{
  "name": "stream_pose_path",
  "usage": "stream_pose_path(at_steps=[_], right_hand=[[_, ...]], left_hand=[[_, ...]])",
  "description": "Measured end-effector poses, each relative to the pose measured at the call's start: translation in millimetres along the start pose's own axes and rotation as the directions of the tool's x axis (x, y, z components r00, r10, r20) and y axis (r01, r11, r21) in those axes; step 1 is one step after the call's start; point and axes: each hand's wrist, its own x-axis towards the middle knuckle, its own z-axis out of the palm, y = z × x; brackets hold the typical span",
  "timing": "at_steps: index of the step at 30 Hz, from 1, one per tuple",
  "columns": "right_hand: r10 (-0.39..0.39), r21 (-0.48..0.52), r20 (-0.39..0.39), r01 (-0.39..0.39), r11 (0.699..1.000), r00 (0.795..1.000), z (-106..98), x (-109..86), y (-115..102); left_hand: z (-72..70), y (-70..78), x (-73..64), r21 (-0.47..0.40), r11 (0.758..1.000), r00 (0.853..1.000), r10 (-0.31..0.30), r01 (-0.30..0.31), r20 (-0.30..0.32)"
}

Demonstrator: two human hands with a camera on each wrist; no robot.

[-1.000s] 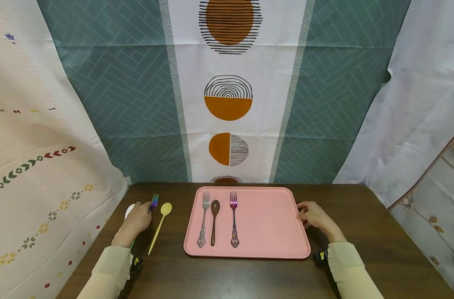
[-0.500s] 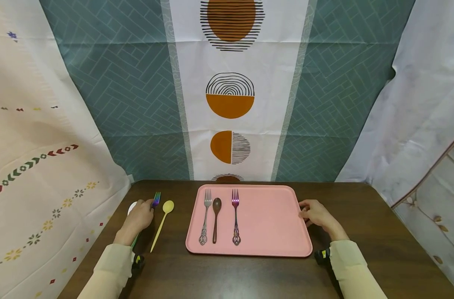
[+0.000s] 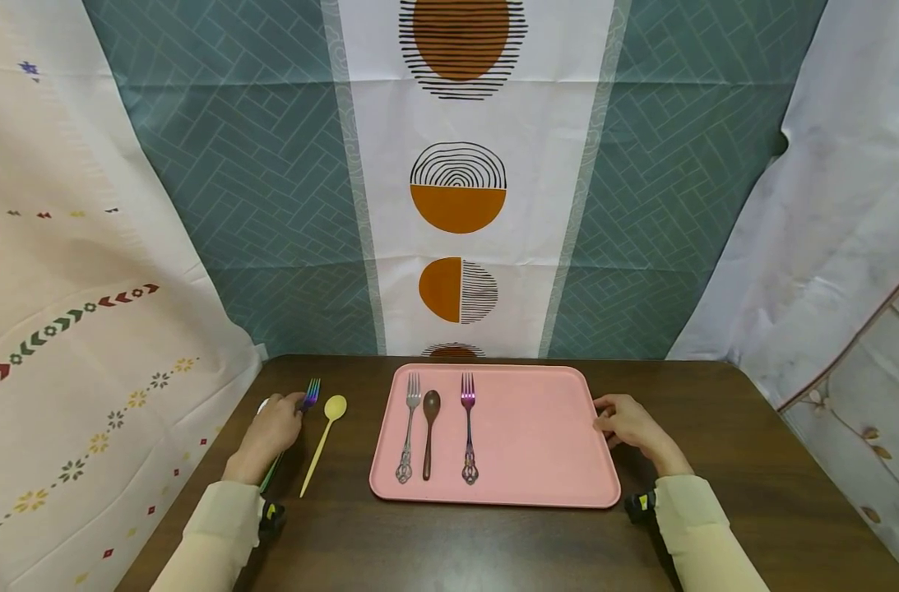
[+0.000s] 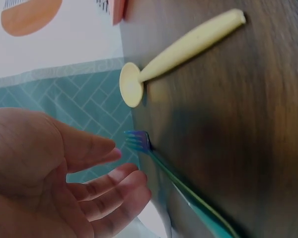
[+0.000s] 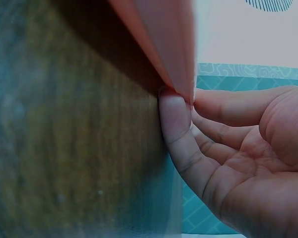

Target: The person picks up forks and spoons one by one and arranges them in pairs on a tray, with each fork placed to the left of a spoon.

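Left hand [image 3: 271, 432] lies on the table left of the pink tray [image 3: 538, 444], fingers relaxed and loosely bent, gripping nothing; the wrist view shows the fingertips [image 4: 134, 183] just beside the tines of the iridescent fork [image 3: 308, 397], hovering near it, contact not clear. Right hand [image 3: 630, 427] sits at the tray's right edge, fingers nearly straight and loosely spread, fingertips [image 5: 174, 111] pressed up against the tray rim [image 5: 176, 54], nothing clasped.

Iridescent fork lies on the table left of the tray, tines pointing away from the person, its green-blue handle [image 4: 198, 206] running back under the left hand. Yellow spoon [image 3: 325, 440] lies between that fork and the tray, bowl toward the far side, handle angled back and left, apart from both. A small white object [image 3: 261, 405], mostly hidden behind the left hand, sits left of the fork; can't tell what it is.

On the tray, left part, three pieces lie side by side, heads to the far side: silver fork [image 3: 408, 427] nearest the left rim, dark brown spoon [image 3: 429, 432] next, purple fork [image 3: 468, 427] right of that, none touching. Right half of the tray bare pink.

Tray sits centred on the dark wooden table [image 3: 715, 510]. Beyond the tray hangs a teal and white patterned cloth [image 3: 456, 189] with orange circles; a cream embroidered cloth [image 3: 71, 329] to the tray's left, a pale cloth [image 3: 827, 205] to its right. Cream sleeves [image 3: 697, 534] cover both forearms
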Motion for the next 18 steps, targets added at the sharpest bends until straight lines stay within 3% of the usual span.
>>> stream_pose_path(at_steps=[9,18], right_hand=[[-0.002,-0.002,0.003,0.002,1.000,1.000,0,-0.4,-1],[0.001,0.002,-0.004,-0.001,1.000,1.000,1,-0.6,-2]], left_hand=[[-6.5,-17.6,-3.5,0.006,0.999,0.999,-0.048,0.048,-0.001],[-11.9,-21.4,-6.5,-0.004,0.997,0.997,-0.072,0.072,0.006]])
